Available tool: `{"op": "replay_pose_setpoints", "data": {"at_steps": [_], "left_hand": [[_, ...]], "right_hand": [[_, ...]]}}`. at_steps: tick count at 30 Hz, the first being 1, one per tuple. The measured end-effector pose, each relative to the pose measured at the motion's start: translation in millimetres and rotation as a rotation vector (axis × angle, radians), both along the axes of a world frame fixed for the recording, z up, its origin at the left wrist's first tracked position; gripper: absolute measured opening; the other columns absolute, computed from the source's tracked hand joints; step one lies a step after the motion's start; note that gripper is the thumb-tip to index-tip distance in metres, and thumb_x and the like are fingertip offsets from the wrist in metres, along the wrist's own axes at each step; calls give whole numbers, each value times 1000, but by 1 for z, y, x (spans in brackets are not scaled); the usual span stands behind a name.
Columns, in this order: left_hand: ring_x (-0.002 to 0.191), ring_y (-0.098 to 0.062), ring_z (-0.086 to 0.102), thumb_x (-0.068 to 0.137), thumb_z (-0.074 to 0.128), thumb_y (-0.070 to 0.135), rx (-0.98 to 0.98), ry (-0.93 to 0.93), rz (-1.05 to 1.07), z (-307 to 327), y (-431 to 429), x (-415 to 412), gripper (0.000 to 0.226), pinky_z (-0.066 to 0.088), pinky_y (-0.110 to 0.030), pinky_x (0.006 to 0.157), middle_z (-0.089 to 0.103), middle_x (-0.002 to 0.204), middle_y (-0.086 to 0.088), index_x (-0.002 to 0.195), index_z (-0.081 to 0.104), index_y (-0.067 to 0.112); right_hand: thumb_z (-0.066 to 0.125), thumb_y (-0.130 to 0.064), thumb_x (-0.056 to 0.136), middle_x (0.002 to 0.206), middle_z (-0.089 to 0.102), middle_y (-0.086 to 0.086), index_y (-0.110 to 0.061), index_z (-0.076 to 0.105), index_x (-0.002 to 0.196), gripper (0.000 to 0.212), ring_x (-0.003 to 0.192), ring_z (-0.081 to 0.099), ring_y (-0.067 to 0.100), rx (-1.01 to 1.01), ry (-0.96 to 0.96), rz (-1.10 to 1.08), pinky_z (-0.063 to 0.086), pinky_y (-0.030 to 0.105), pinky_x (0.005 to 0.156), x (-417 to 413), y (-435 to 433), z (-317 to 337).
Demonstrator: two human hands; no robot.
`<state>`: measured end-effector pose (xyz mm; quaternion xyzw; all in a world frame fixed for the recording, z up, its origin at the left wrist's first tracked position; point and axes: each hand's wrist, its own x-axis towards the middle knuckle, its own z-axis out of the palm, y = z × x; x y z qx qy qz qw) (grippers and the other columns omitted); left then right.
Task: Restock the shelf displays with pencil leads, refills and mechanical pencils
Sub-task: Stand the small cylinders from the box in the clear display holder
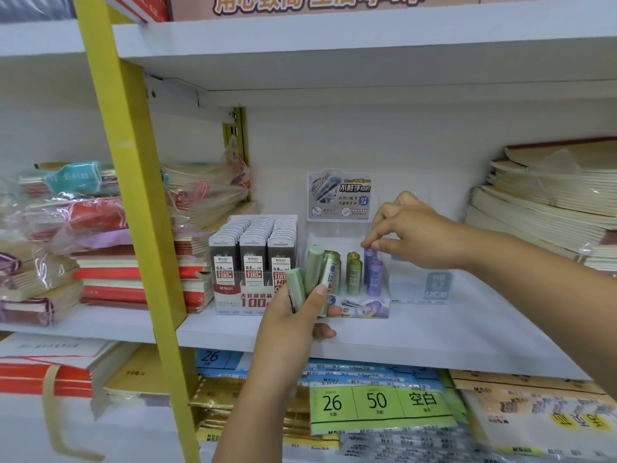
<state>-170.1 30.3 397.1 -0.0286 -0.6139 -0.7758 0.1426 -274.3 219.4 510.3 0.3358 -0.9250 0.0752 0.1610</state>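
The right hand [414,228] pinched the cap of a purple lead tube [370,265] with its fingertips, at the 3 o'clock side of the clear display stand [384,297]. The left hand [293,325] clasped several green tubes [312,272] at the stand's 8 o'clock. The purple tube seemed to be mid-seating. The next move probably called for releasing it, then taking a green tube across to the green rows.

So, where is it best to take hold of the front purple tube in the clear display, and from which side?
Pinch its cap from straight above. The front purple tube stands upright in the display; its foot sits behind the front wall, and the back purple tube and the olive tubes stand close, so only the top is free.
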Motion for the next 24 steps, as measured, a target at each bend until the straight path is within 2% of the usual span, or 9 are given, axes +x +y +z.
{"op": "replay_pose_setpoints", "data": {"at_steps": [6, 8, 12, 14, 15, 18, 19, 22, 24], "left_hand": [[62, -7, 66, 96, 62, 26, 81, -43, -44, 3, -4, 8, 18, 53, -19, 59, 75, 86, -6, 112, 67, 20], [71, -9, 70, 93, 64, 27, 109, -43, -52, 5, -5, 11, 22, 53, -20, 58, 76, 94, -7, 113, 67, 19], [79, -12, 71, 79, 70, 35, 164, -21, -79, 10, -7, 15, 40, 52, -20, 57, 76, 101, -9, 115, 68, 16], [79, -12, 71, 76, 71, 36, 162, 1, -102, 12, -7, 17, 40, 52, -20, 57, 76, 98, -7, 111, 71, 17], [80, -13, 71, 76, 72, 36, 153, 15, -118, 13, -6, 18, 35, 52, -20, 57, 76, 96, -6, 108, 73, 20], [82, -14, 72, 77, 72, 35, 134, 37, -150, 14, -3, 21, 28, 52, -20, 58, 76, 94, -3, 103, 75, 25], [84, -14, 72, 77, 71, 35, 136, 37, -152, 14, -3, 21, 30, 53, -20, 58, 76, 95, -3, 105, 73, 24], [90, -19, 74, 80, 68, 34, 156, 25, -165, 12, -8, 24, 37, 54, -20, 59, 77, 101, -8, 114, 69, 18], [90, -19, 75, 81, 68, 33, 167, 19, -155, 11, -11, 24, 39, 54, -20, 58, 77, 103, -8, 116, 67, 16]], "right_hand": [[46, -36, 100, 105, 49, -19, -38, 63, 123, 29, 97, 25, 7, 83, -6, -24, 26, 27, 92, 2, -2, -5], [45, -35, 100, 107, 49, -19, -37, 62, 124, 30, 98, 24, 6, 84, 15, -26, 25, 25, 92, 6, -2, -5], [51, -38, 95, 100, 58, -18, -33, 67, 118, 28, 96, 36, 2, -252, 109, 76, 27, 12, 85, 32, -10, -9], [58, -45, 88, 89, 63, -19, -37, 69, 111, 26, 90, 50, -7, -450, -68, 164, 35, 4, 77, 52, -21, -9], [62, -45, 85, 86, 65, -16, -38, 69, 108, 24, 87, 56, -6, -511, -185, 201, 41, 7, 75, 61, -28, -9], [70, -37, 83, 88, 70, 3, -36, 70, 95, 12, 85, 64, 18, -574, -325, 212, 52, 32, 79, 73, -43, -12], [71, -30, 84, 90, 70, 7, -32, 72, 93, 9, 85, 64, 21, -606, -334, 210, 53, 34, 80, 75, -45, -12], [68, -15, 87, 91, 74, 3, -22, 70, 104, 19, 86, 69, 10, -764, -490, 234, 55, 20, 77, 74, -41, -11], [65, -13, 88, 97, 75, 5, -19, 63, 113, 25, 91, 70, 14, -835, -627, 245, 55, 23, 82, 72, -38, -12]]}}
